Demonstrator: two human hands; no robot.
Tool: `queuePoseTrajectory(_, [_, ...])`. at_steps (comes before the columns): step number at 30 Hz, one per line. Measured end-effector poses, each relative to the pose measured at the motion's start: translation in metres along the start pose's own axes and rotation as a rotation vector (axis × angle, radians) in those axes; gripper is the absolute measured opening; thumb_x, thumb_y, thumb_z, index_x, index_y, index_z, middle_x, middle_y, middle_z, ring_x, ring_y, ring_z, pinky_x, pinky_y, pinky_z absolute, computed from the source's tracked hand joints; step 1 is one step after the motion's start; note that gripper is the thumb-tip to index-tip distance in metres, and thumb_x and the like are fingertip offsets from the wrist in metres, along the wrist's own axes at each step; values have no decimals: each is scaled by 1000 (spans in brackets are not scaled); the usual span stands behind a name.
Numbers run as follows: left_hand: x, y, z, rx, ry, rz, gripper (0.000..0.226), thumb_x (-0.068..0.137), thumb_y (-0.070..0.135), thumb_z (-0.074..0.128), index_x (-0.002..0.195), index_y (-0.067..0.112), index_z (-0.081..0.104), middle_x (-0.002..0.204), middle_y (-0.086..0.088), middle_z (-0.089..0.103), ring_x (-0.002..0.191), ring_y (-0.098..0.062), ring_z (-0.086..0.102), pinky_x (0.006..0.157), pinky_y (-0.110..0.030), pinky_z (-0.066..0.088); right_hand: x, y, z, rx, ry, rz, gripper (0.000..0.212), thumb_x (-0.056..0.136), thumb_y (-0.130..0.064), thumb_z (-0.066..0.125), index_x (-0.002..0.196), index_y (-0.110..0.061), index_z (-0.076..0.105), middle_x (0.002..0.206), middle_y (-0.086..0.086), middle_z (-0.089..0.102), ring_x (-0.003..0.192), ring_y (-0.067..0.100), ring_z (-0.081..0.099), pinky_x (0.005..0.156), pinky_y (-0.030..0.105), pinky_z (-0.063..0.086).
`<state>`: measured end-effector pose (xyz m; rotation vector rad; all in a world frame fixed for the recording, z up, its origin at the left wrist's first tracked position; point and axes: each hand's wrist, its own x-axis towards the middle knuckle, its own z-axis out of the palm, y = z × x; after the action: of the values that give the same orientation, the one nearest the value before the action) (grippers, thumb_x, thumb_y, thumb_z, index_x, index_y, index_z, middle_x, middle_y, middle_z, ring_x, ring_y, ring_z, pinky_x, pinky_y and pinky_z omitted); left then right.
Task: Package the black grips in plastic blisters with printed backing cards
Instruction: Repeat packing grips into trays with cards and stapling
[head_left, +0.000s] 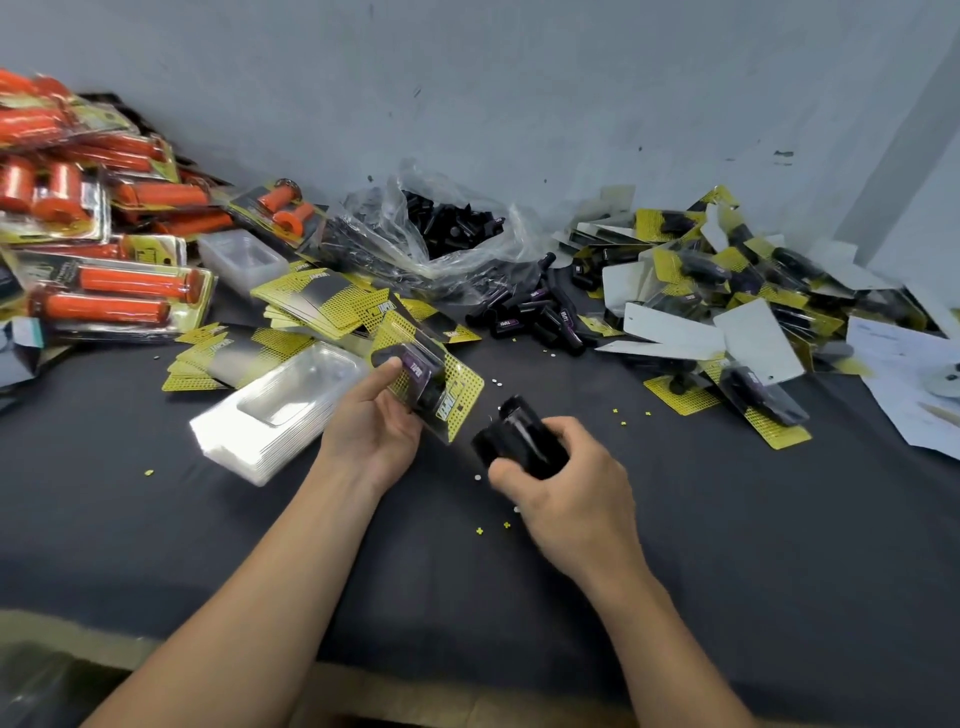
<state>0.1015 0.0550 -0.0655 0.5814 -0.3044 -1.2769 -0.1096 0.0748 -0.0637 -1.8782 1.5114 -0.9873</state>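
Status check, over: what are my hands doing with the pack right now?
Left hand holding blister pack, grip inside. Right hand gripping a blurred black object. Nothing between them.

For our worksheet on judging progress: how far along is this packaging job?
Done: a heap of filled packs lies at the right. In hand: the left hand holds a carded blister containing a labelled grip; the right hand holds a black grip. Left: loose grips, a bag of more grips, a stack of empty blisters and unused cards.
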Motion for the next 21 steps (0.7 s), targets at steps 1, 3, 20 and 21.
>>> queuePoseTrajectory(1, [-1, 0, 1, 16, -2, 7, 29, 105, 11, 47, 129, 5, 60, 115, -12, 74, 100, -21, 74, 98, -34, 56, -3, -2, 0, -41, -44, -12, 49, 55, -69, 66, 97, -45, 55, 79, -27, 66, 79, 1, 63, 72, 31, 52])
queuePoseTrajectory(3, [-3, -1, 2, 58, -15, 18, 37, 105, 11, 45, 139, 3, 55, 122, -13, 70, 106, -22, 71, 105, -36, 53, -6, -6, 2, -74, -90, -22, 50, 53, -69, 66, 97, -48, 54, 79, -27, 66, 82, 5, 64, 75, 32, 53])
queuePoseTrajectory(20, [-5, -9, -1, 274, -230, -14, 46, 90, 14, 60, 136, 16, 54, 110, -4, 77, 94, -18, 76, 75, -31, 61, 0, -11, 3, 143, -162, 37, 47, 57, -66, 67, 91, -33, 68, 80, -15, 70, 75, 6, 65, 71, 36, 57])
queuePoseTrajectory(21, [-4, -9, -1, 272, -240, -14, 47, 91, 14, 60, 137, 16, 53, 111, -4, 76, 95, -18, 76, 76, -31, 61, 0, -11, 3, 153, -157, 40, 46, 57, -66, 66, 90, -33, 67, 78, -16, 70, 74, 7, 64, 69, 36, 56])
